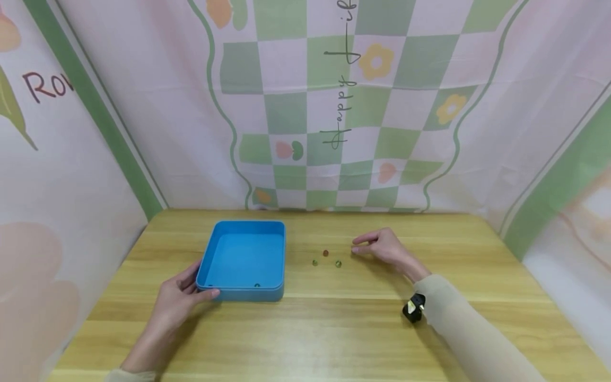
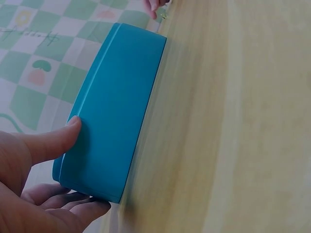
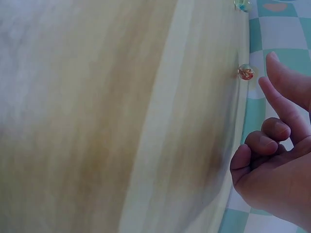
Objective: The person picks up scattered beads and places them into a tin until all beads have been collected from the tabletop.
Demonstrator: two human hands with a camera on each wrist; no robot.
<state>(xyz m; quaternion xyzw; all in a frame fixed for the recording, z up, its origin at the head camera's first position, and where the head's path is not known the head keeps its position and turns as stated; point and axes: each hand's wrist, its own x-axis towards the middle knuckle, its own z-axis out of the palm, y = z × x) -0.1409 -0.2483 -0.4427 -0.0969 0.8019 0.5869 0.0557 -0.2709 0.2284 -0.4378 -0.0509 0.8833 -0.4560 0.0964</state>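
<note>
A square, open-topped blue box (image 1: 245,295) stands on the wooden table. My left hand (image 1: 175,302) grips its near left corner, the thumb on the front wall and the fingers round the side and low edge, as the left wrist view shows. Inside, along the near wall, a small dark marble (image 1: 256,285) peeks over the rim. On the table to the right lie a red marble (image 1: 325,253) and two green marbles, one nearer the box (image 1: 315,262). Just right of them my right hand (image 1: 386,247) holds nothing; thumb and forefinger reach out apart, near a red-patterned marble (image 3: 246,72), other fingers bent.
A cloth with green and white checks (image 1: 324,106) hangs behind the table's far edge, with more printed cloth at both sides. A black device (image 1: 413,308) sits at the right wrist. Bare wooden table (image 1: 334,339) stretches in front of the box.
</note>
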